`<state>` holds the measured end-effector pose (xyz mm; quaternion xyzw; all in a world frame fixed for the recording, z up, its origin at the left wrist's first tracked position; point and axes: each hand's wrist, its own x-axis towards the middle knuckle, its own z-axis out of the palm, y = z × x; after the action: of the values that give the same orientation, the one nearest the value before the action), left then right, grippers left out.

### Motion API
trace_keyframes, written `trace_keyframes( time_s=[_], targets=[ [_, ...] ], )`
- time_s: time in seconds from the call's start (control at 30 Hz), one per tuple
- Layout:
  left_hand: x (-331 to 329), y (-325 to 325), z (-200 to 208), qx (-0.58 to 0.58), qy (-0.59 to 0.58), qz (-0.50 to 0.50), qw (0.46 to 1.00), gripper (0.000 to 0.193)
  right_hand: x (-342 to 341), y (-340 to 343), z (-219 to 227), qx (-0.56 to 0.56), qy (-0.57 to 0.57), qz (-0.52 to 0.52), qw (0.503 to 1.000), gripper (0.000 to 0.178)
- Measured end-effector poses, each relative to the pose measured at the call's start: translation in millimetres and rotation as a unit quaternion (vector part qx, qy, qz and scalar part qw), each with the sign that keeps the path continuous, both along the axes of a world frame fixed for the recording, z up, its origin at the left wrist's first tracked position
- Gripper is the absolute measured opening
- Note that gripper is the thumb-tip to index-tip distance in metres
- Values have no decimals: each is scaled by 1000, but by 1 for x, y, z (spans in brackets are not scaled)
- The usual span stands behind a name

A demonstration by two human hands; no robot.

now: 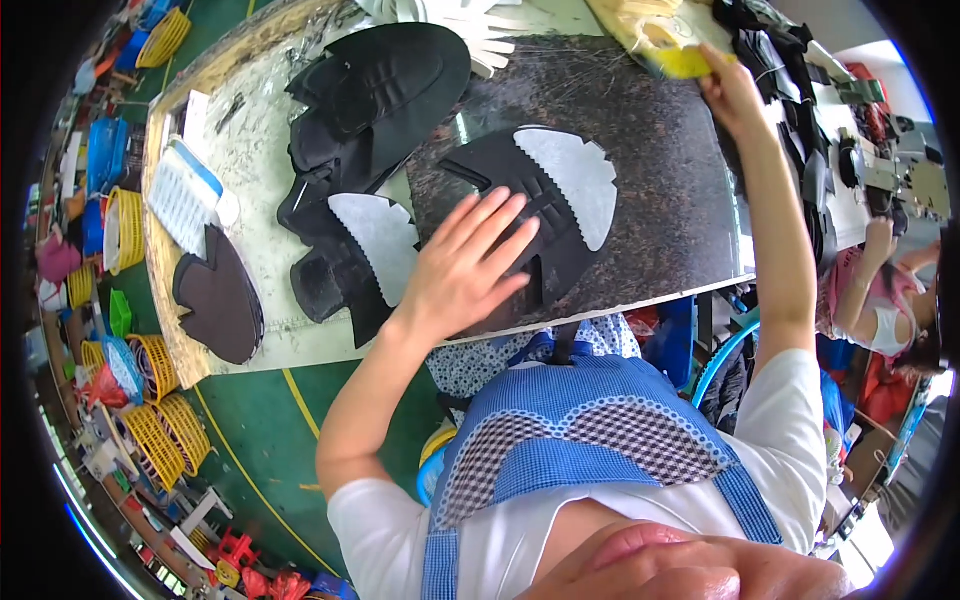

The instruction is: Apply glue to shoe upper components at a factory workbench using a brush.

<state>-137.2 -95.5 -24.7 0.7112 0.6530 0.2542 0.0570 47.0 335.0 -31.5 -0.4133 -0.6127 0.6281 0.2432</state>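
Note:
My left hand (465, 262) lies flat, fingers spread, on a black shoe upper piece (562, 262) on a dark speckled stone slab (665, 190). A pale grey toothed-edge patch (572, 180) covers the far right part of that piece. At the far right corner of the slab, my right hand (733, 95) is closed on a yellow flat tool (685, 63), perhaps a brush; its exact kind is unclear. The tool is beside a yellowish, stained container (650, 25). Left of my left hand is another black upper piece (325, 285) with a similar grey patch (378, 240).
Stacked black pieces (385, 85) lie at the far left of the slab. A dark brown cut piece (222, 300) and a white pad (185, 190) rest near the table's left edge. Black material (785, 80) hangs at right, where another person (870, 290) sits.

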Motion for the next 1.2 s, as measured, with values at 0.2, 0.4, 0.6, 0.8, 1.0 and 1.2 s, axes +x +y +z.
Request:
trace_keyframes(
  time_s=[0.2, 0.4, 0.6, 0.8, 1.0, 1.2],
  targets=[
    [33, 25, -28, 24, 0, 82, 996, 51, -54, -198, 10, 106, 49, 61, 991, 23],
    [37, 30, -27, 69, -49, 95, 992, 42, -93, -235, 38, 282, 11, 178, 943, 21],
    [31, 14, -30, 65, -191, 130, 971, 36, -50, -178, 52, 345, -161, 142, 914, 24],
    [25, -4, -21, 67, 30, 67, 995, 37, 43, -268, 31, 90, -18, 190, 977, 14],
    [33, -13, -29, 73, 112, 88, 987, 45, 61, -280, 15, 170, -8, 129, 977, 19],
    [33, -17, -33, 154, 39, 142, 977, 20, -9, -273, 37, 140, 120, 129, 974, 13]
  ],
)
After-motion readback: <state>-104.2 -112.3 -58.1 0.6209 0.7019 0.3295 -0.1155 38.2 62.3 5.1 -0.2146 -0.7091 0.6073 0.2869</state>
